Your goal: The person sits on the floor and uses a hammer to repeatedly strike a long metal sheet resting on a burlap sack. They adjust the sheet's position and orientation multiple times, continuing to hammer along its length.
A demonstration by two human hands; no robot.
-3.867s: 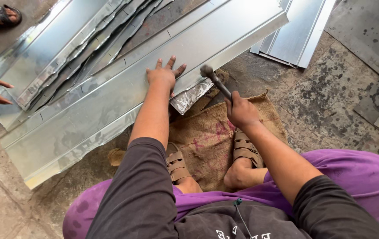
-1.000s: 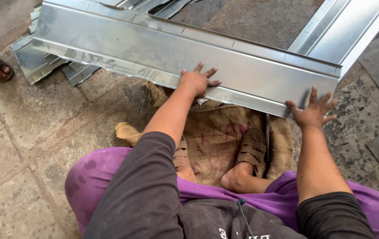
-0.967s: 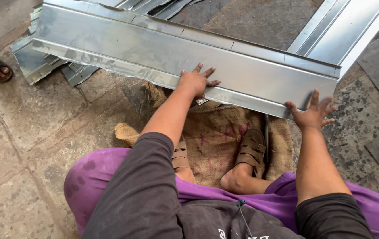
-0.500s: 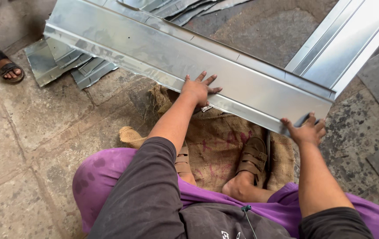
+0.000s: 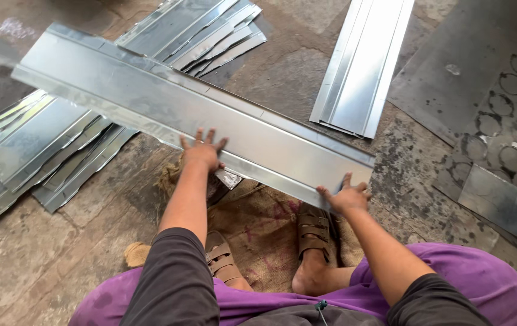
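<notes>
Head view (only 1 camera): long galvanised sheet-metal channel (image 5: 168, 111) lies low across the floor in front of the seated person, over the near edge of the burlap sack (image 5: 258, 223).

Left hand (image 5: 203, 154) is flat on the channel's near flange, fingers (image 5: 198, 137) spread open, pressing, not wrapped round anything. Right hand (image 5: 347, 198) sits at the channel's right end corner, fingers curled over the near edge, gripping the flange (thumb contact hidden, so how firm I cannot tell).

Other stock: stack of bent sheets (image 5: 47, 151) at left under the channel's far end, second stack (image 5: 210, 33) behind it, 1 flat ribbed panel (image 5: 364, 66) well apart at upper right.

Risks, my read:
- Raw cut edges under bare palms; if the channel slides, the right hand takes the cut.
- Only 2 holds, both on the right half, so the long left end can swing or sag and clip the stack.
- Sandalled feet (image 5: 315, 232) sit just beside the near edge.

Orientation: long axis runs upper left to lower right, roughly crosswise to the person, open trough side facing up.
</notes>
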